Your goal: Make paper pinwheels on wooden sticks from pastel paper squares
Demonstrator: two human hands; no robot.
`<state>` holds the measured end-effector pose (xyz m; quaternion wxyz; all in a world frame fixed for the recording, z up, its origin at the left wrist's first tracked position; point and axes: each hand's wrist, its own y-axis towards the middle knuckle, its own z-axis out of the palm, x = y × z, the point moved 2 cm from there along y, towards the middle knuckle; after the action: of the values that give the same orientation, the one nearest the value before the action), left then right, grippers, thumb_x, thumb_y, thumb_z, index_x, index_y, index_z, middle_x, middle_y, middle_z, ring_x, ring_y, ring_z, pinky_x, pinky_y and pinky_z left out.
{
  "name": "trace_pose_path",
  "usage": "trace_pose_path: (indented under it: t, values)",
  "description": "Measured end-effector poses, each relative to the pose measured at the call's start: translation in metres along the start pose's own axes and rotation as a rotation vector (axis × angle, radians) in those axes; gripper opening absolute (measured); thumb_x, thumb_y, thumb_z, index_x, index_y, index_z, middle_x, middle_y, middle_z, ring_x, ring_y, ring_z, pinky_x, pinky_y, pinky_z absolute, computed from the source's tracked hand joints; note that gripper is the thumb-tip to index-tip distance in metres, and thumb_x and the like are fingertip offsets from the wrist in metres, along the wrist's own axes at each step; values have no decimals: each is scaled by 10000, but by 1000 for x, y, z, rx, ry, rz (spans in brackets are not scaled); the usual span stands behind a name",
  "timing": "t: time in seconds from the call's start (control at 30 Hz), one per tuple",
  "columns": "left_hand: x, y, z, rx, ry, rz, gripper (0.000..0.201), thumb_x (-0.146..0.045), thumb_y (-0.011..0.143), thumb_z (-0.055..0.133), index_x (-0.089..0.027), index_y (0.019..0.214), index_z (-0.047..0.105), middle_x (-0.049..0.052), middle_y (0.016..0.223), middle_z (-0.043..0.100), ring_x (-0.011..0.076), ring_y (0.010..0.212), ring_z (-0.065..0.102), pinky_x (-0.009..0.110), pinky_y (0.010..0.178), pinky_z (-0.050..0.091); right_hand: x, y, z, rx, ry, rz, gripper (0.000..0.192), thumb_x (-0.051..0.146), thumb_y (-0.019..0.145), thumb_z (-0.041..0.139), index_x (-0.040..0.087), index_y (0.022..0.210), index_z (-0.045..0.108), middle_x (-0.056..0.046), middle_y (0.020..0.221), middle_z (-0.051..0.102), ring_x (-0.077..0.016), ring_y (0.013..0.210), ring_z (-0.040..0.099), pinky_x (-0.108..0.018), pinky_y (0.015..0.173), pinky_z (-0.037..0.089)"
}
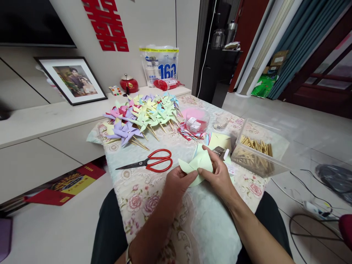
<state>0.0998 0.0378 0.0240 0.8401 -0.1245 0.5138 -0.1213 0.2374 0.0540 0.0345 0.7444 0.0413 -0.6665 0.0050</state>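
Observation:
Both hands grip one light green paper pinwheel (196, 164), its corners bent toward the middle. My left hand (178, 183) pinches the near left edge between thumb and fingers. My right hand (218, 171) has its thumb near the centre and its fingers around the right side. To the left lie scissors (158, 160) with red handles, blades pointing left. Just beyond the hands is a stack of cut paper squares (220, 140), light yellow on top. Finished pinwheels (148, 113) on sticks are heaped at the table's far left.
A clear plastic box (255, 165) of short wooden sticks (254, 146) stands on the right. Behind the hands are a round clear container (197, 123), patterned paper pieces (189, 132) and a small clear dish (220, 124). The floral-covered table (145, 198) meets a white cabinet (55, 117).

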Motion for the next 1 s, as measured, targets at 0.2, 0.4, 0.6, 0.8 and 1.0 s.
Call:
trace_pose_path:
  t: [0.2, 0.4, 0.6, 0.8, 1.0]
  values:
    - [1, -1, -2, -46, 17, -5, 403, -339, 600, 858, -113, 920, 766, 67, 786, 781, 211, 677, 689, 309, 677, 527, 0, -1, 1, 23, 57, 13, 799, 268, 704, 795, 188, 1425, 459, -95, 1292, 659, -243, 1076, 653, -327, 878, 525]
    - [-18, -1, -12, 23, 8, -29, 389, -299, 619, 855, -108, 943, 756, 71, 793, 780, 211, 704, 698, 306, 714, 534, -2, -1, -1, 88, 190, 59, 785, 295, 752, 793, 255, 1453, 441, -40, 997, 707, -188, 822, 683, -311, 711, 536]
    - [-40, 2, -22, 144, 18, -76, 318, -309, 627, 844, -121, 871, 764, 75, 785, 777, 201, 678, 693, 291, 689, 536, -5, 2, -6, 52, -21, -231, 619, 188, 805, 757, 376, 1364, 571, -41, 1178, 620, -175, 937, 609, -326, 774, 506]
    - [-45, 5, -29, 153, 45, -97, 287, -325, 614, 856, -125, 793, 756, 61, 702, 754, 163, 610, 652, 259, 624, 518, 6, -4, -5, 134, -397, -559, 319, 144, 884, 694, 345, 1127, 739, -37, 1035, 595, -204, 990, 566, -367, 857, 458]
    - [-45, 8, -29, 107, 87, -102, 321, -327, 561, 869, -118, 769, 742, 56, 671, 739, 161, 595, 634, 260, 607, 501, 12, -7, 0, 248, -482, -644, 204, 129, 931, 615, 250, 1000, 764, -39, 898, 556, -176, 829, 561, -312, 712, 453]
